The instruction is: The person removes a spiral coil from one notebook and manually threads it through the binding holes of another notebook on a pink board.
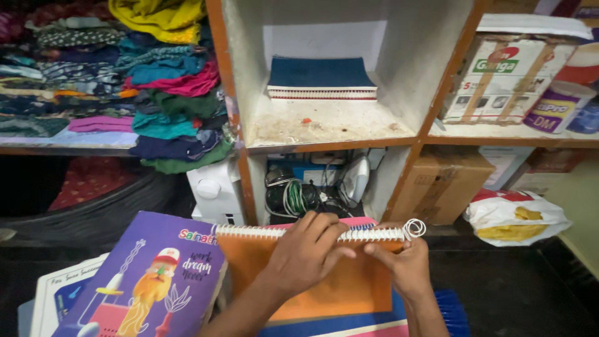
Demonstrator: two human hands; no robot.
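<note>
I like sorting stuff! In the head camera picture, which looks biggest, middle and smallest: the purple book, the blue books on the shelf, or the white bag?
1. Purple book, though it is nearest the camera.
2. Stack of blue books and white bag look about alike; unsure.

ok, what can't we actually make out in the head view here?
- Orange notebook: cover partly hidden by the left hand, lower part cut by the frame edge.
- White spiral binding: middle stretch covered by both hands; right hand hides its grip.
- Purple book: bottom cut off.
- Cables in the lower cubby: too tangled and dim.
</note>
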